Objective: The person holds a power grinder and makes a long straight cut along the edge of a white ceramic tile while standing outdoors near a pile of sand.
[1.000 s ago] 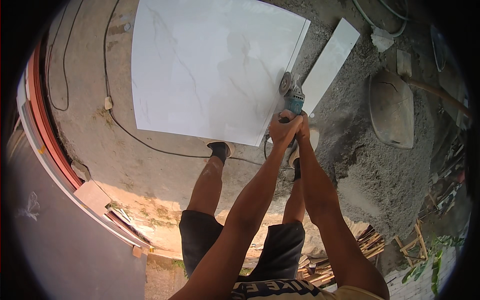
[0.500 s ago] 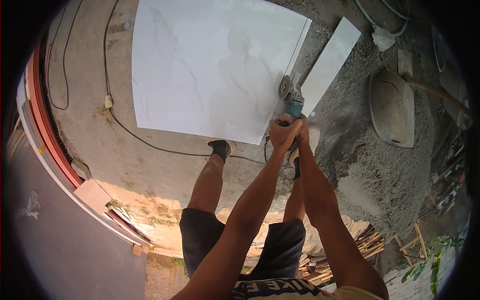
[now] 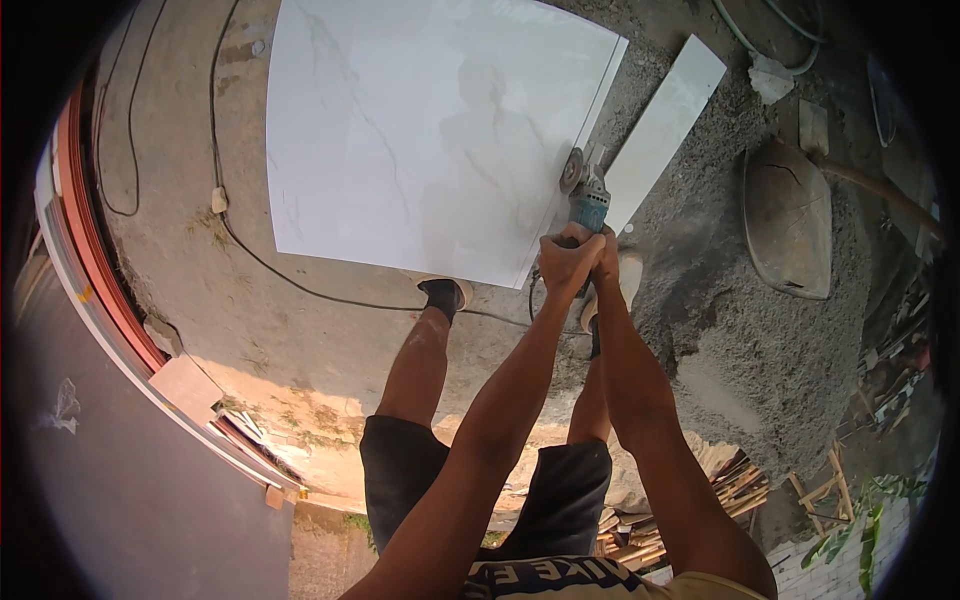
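Both my hands are closed around a teal angle grinder (image 3: 589,208), held over the right edge of a large white marbled tile (image 3: 400,130). My left hand (image 3: 570,257) wraps its body from the left, and my right hand (image 3: 606,258) grips it close alongside, partly hidden. The grinder's round disc (image 3: 572,171) stands on edge at a dark line running parallel to the tile's right edge. Whether the disc touches the tile I cannot tell. A narrow white tile strip (image 3: 668,130) lies just right of the grinder.
A black cable (image 3: 300,290) with a pale connector (image 3: 219,200) crosses the concrete by my feet. To the right, a shovel (image 3: 788,220) rests on a heap of grey sand (image 3: 720,340). Wood scraps (image 3: 735,490) lie behind my right leg. Reddish frames (image 3: 120,290) line the left.
The view has shifted very slightly. My hands and the grinder hold nearly the same place at the tile's edge.
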Tool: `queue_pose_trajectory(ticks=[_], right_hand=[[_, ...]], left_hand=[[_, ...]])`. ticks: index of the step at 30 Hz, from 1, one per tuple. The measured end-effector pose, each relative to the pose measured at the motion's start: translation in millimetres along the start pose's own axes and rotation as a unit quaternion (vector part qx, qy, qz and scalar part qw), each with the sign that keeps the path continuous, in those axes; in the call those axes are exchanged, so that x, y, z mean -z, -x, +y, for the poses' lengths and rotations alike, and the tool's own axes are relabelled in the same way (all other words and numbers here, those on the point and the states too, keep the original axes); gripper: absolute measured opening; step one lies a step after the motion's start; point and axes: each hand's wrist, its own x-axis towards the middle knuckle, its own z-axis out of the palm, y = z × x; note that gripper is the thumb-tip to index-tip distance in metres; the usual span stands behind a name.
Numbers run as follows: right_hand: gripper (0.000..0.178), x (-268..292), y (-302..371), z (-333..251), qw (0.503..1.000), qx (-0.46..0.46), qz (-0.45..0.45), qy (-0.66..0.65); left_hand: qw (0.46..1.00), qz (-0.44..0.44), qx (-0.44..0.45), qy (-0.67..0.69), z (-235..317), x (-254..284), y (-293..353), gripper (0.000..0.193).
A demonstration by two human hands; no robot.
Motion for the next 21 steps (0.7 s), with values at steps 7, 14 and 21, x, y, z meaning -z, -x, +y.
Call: queue_pose_trajectory(ticks=[7,14,21], right_hand=[[0.021,-4.5,-0.7,21.3,0.996,0.023,0.002,-0.089],[0.015,14.3,-17.0,77.4,0.998,0.055,-0.019,-0.013],[0.032,-18.5,13.6,20.4,0.992,-0.071,0.04,-0.1]], left_hand=[[1.0,0.011,-0.008,-0.008,-1.1,2.9,3.6,0.083],[1.0,-0.013,-0.007,0.009,3.0,-8.7,8.8,0.084],[1.0,0.005,0.007,-0.006,-15.8,14.5,4.6,0.086]])
